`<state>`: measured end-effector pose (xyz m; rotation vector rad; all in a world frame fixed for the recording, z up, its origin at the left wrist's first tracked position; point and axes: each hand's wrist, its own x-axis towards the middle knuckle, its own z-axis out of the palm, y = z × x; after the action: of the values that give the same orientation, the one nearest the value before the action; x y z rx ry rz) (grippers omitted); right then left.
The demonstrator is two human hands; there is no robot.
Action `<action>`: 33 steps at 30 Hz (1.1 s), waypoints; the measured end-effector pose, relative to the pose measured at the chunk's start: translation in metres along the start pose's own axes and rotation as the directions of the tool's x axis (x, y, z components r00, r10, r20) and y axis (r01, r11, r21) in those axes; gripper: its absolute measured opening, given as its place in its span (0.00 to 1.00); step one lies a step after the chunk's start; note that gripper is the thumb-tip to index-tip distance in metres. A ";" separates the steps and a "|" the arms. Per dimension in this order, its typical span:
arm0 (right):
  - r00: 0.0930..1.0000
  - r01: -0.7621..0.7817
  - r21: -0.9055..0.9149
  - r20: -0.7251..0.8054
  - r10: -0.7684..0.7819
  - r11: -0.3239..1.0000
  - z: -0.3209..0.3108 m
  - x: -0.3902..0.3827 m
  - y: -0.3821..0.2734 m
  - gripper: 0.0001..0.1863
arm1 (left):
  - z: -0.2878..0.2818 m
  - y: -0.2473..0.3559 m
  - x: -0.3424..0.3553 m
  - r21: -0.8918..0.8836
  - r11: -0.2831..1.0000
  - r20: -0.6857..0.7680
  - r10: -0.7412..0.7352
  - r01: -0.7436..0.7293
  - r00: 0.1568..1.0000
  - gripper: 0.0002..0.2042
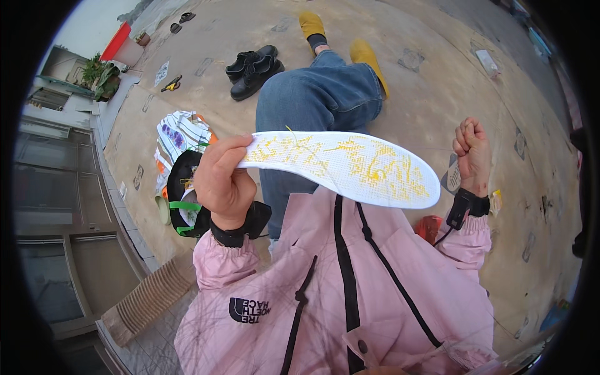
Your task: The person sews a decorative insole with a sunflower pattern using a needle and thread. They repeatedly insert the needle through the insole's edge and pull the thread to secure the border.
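My left hand grips the narrow end of a white insole with yellow stitched patterns, held flat across my jeans and pink jacket. A loose thread rises from its upper edge. My right hand is raised just beyond the wide end, apart from it, fingers curled closed; whatever they may hold is too small to make out. Both wrists wear black straps.
Black shoes, yellow-handled scissors, a black-and-green bag and striped items lie around me on the tan ground. Potted plants and glazed panels stand left. A corrugated cardboard piece lies lower left.
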<state>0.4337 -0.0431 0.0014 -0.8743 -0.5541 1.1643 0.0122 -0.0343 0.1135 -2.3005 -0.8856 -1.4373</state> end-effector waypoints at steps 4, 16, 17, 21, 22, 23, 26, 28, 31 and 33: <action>0.984 0.089 -0.073 -0.146 -0.098 0.993 -0.062 -0.015 -0.017 0.04 | -0.014 -0.016 0.010 0.157 0.972 -0.200 -0.144 0.177 0.969 0.06; 0.982 0.113 -0.185 -0.131 -0.138 0.976 -0.016 -0.020 -0.006 0.02 | 0.003 -0.018 0.014 0.062 0.813 -0.348 -0.526 0.579 0.776 0.10; 0.987 0.095 -0.183 -0.114 -0.117 0.978 -0.007 -0.019 -0.002 0.02 | 0.001 -0.020 0.013 0.073 0.789 -0.333 -0.556 0.609 0.761 0.10; 0.998 0.040 -0.206 -0.044 -0.050 0.978 0.030 -0.009 0.013 0.02 | -0.005 -0.027 0.004 -0.030 0.708 -0.288 -0.682 0.706 0.672 0.10; 0.999 0.028 -0.210 -0.038 -0.037 0.977 0.039 -0.008 0.017 0.02 | -0.004 -0.030 0.002 -0.101 0.689 -0.274 -0.713 0.718 0.646 0.10; 0.999 0.016 -0.214 -0.032 -0.023 0.977 0.047 -0.007 0.022 0.02 | -0.002 -0.032 0.000 -0.172 0.666 -0.257 -0.742 0.726 0.620 0.10; 1.000 -0.012 -0.227 -0.013 0.009 0.974 0.061 -0.001 0.036 0.02 | 0.004 -0.036 -0.003 -0.262 0.627 -0.200 -0.779 0.734 0.594 0.09; 0.998 -0.060 -0.227 0.009 0.063 0.972 0.067 0.006 0.045 0.03 | 0.004 -0.038 -0.006 -0.321 0.614 -0.155 -0.786 0.721 0.599 0.08; 0.982 -0.174 -0.178 0.042 0.184 0.968 0.067 0.033 0.078 0.03 | 0.004 -0.032 -0.003 -0.447 0.496 -0.076 -0.850 0.744 0.521 0.08; 0.965 -0.253 -0.165 0.030 0.261 0.953 0.064 0.055 0.113 0.04 | 0.010 -0.029 -0.006 -0.555 0.396 0.005 -0.878 0.731 0.479 0.08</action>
<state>0.3403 0.0433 -0.0589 -1.0813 -0.5941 1.3959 -0.0015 -0.0085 0.1012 -1.8152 -1.9212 -2.6050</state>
